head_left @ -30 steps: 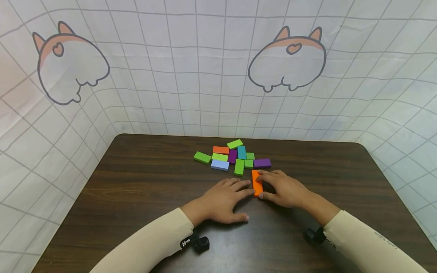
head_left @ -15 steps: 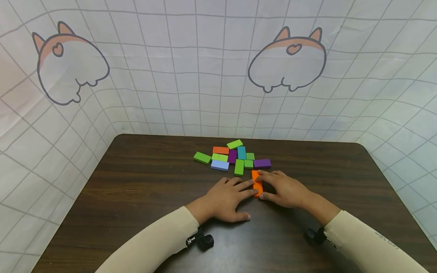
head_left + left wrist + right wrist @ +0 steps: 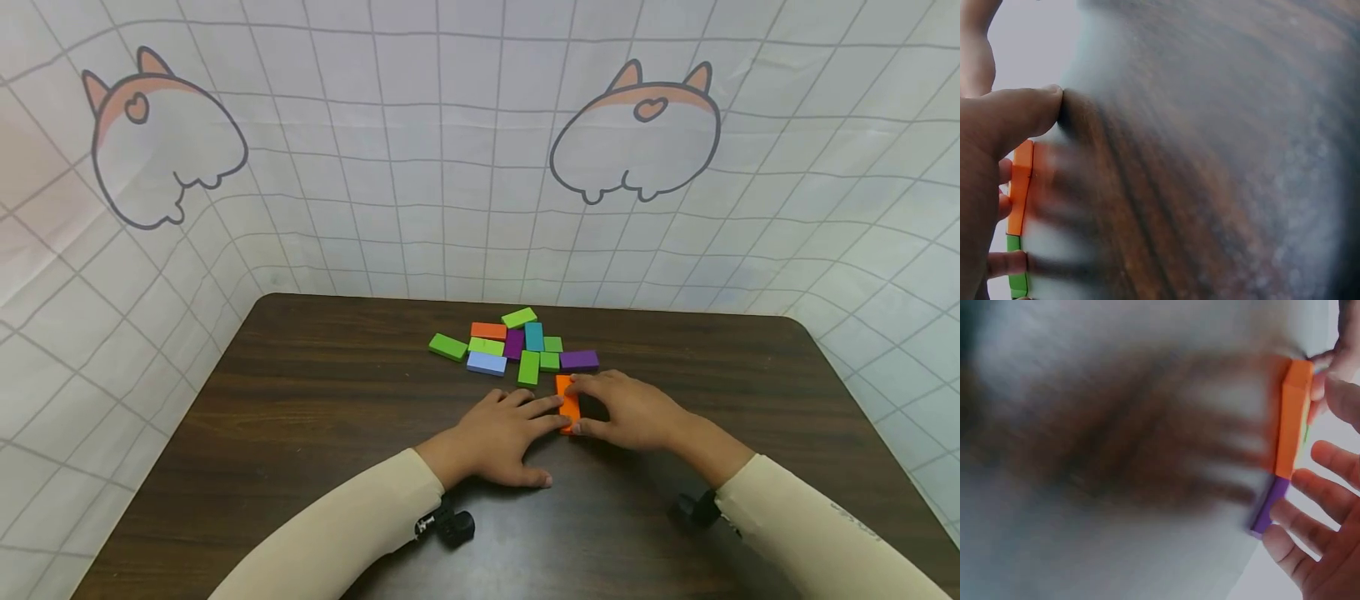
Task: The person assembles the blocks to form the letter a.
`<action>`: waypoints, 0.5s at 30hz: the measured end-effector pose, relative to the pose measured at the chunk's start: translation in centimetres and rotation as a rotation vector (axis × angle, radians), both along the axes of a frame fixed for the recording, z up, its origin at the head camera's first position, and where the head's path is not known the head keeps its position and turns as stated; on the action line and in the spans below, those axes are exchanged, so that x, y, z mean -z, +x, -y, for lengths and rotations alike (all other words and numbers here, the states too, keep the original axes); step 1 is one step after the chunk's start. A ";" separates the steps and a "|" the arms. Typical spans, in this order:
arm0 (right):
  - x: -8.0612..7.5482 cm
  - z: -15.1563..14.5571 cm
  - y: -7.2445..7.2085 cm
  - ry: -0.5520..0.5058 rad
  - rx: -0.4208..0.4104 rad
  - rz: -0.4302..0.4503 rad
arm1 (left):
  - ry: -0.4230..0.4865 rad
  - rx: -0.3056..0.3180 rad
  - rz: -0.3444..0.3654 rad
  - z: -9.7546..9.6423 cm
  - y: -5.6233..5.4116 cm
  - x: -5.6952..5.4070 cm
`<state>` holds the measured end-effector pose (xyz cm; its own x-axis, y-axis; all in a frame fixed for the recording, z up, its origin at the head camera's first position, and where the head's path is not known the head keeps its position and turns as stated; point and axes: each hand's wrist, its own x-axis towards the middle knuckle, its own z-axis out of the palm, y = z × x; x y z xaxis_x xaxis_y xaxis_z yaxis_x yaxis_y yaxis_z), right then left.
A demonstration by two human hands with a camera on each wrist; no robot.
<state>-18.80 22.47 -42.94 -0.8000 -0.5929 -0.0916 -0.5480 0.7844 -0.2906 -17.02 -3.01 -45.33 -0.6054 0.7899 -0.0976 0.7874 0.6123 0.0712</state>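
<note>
An orange block (image 3: 570, 407) lies flat on the table between the two hands, its long side pointing away from me. My left hand (image 3: 501, 440) is spread low over the wood, and two of its fingertips touch the block's left side. From the other side my right hand (image 3: 636, 412) rests its forefinger on the block's right part, with the thumb at the near right corner. In the right wrist view the right fingers look extended beside the orange block (image 3: 1294, 419). The left thumb (image 3: 1029, 115) stands apart from it in the left wrist view.
Beyond the hands lies a loose cluster of several flat blocks, among them a green block (image 3: 528, 367), a light blue block (image 3: 487, 363) and a purple block (image 3: 579, 361). The dark wooden table (image 3: 300, 450) ends at a white grid-patterned curtain (image 3: 420, 150).
My left hand has slid slightly right, so its fingertips now reach onto the orange block's edge. The right hand stays almost where it was. The head view has shifted a little.
</note>
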 end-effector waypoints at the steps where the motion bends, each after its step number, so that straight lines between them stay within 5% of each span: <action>1: -0.2 0.0 -0.2 -0.004 0.002 -0.011 | -0.001 -0.002 0.002 0.0 0.0 -0.1; 15: -1.4 1.4 -4.2 -0.041 0.058 -0.143 | -0.013 0.003 0.005 0.2 0.4 -0.1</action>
